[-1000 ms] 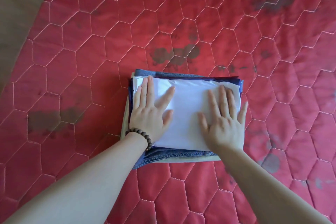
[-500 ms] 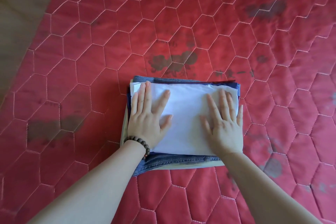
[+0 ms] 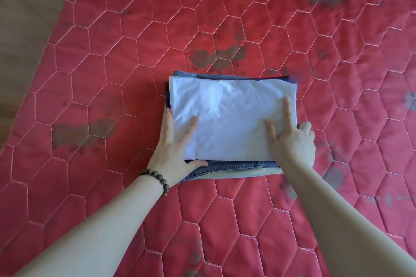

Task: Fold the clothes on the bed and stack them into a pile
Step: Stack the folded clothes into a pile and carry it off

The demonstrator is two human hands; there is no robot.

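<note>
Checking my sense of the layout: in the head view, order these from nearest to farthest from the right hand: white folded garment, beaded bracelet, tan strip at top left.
1. White folded garment, under the right hand.
2. Beaded bracelet, on the left wrist.
3. Tan strip, far top left, beside the red quilt.

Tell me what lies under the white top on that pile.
Under the white top: dark blue cloth edging out, then jeans, then a pale beige piece at the bottom. Only their edges show; the rest is covered.

Legible text, labels, brands, numbers: none you can read anywhere in the head view.
</note>
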